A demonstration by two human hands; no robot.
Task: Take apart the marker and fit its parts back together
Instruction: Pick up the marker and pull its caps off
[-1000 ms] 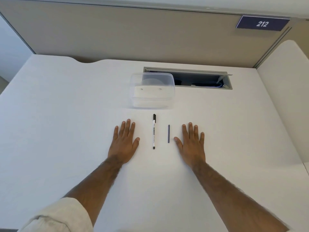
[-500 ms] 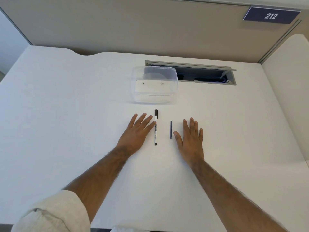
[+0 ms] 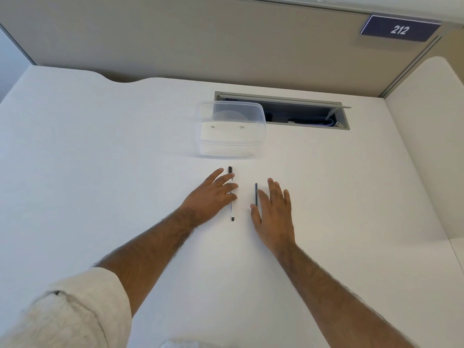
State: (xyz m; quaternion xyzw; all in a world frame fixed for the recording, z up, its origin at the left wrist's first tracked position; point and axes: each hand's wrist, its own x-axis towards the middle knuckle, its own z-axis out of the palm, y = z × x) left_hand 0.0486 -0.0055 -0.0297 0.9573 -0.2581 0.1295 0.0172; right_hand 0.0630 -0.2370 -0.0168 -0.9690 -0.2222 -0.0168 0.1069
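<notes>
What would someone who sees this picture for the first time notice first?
Near the middle of the white desk, the left hand lays straight fingers across a slim white marker with a black cap. Just to its right, the right hand lies flat beside a thin dark rod. Behind them stands a clear plastic box, and a dark sign reading 212 hangs at the top right.

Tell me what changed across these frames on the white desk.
The left hand slid right; its straight fingers now lie across the slim white black-capped marker. The right hand edged left, up beside the thin dark rod. Marker, rod and clear plastic container stayed put.
</notes>
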